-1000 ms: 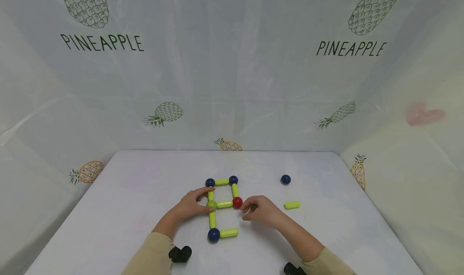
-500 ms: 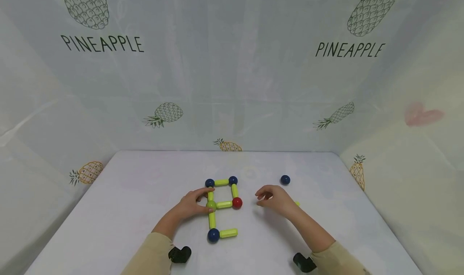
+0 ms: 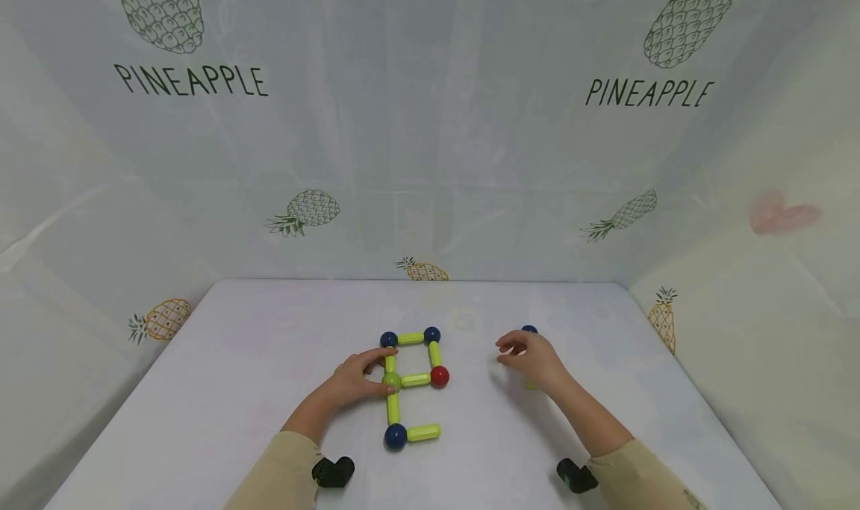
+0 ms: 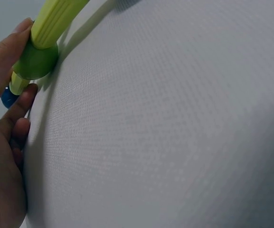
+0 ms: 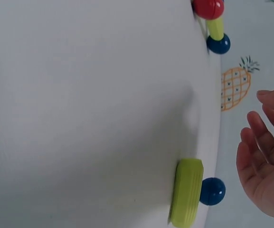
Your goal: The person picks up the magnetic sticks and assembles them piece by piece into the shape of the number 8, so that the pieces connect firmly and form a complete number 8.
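A flat figure of magnetic balls and yellow-green magnetic sticks lies on the white table. It has a closed square above, with a red ball at its right corner. Below, a larger blue ball bears a stick with a free right end. My left hand grips the figure's left side, thumb at the green ball and index finger by the stick above it. My right hand hovers, fingers loosely bent around nothing. It partly hides a loose blue ball and a loose stick.
Behind the white table hangs a pale curtain printed with pineapples. Black wrist devices, such as the left one, sit at both sleeves.
My right hand has moved away from the red ball, rightward and back, towards the loose blue ball and stick, and now covers most of that stick. The left hand has stayed put.
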The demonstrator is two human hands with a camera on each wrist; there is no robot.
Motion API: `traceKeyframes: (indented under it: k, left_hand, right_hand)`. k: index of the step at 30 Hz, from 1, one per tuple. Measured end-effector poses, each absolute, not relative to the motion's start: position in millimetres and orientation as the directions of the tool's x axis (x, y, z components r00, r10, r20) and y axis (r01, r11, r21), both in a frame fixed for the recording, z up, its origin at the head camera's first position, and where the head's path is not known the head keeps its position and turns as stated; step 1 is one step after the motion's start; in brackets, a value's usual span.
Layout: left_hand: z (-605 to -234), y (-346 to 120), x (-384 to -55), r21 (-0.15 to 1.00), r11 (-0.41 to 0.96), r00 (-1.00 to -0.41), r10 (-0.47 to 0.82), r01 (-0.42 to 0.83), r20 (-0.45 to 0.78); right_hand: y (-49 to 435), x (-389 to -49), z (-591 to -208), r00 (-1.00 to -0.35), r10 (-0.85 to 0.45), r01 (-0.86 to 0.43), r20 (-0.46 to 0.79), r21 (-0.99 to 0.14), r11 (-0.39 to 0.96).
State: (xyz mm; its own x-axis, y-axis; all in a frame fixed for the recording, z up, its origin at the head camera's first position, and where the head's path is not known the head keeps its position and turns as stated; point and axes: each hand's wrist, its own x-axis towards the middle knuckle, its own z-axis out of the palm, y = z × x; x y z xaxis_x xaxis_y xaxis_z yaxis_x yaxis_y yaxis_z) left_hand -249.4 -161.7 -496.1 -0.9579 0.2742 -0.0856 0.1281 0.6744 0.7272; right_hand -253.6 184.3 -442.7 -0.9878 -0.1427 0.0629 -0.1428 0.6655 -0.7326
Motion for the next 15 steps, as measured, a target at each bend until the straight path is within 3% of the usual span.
traceKeyframes:
  k: [15]
  left_hand:
    - [-496, -164, -250, 0.74, 0.656, -0.952, 0.298, 0.148, -0.073]
  right_hand:
    - [206, -272, -447, -0.997, -0.047, -0.082, 0.068, -0.738, 0.67]
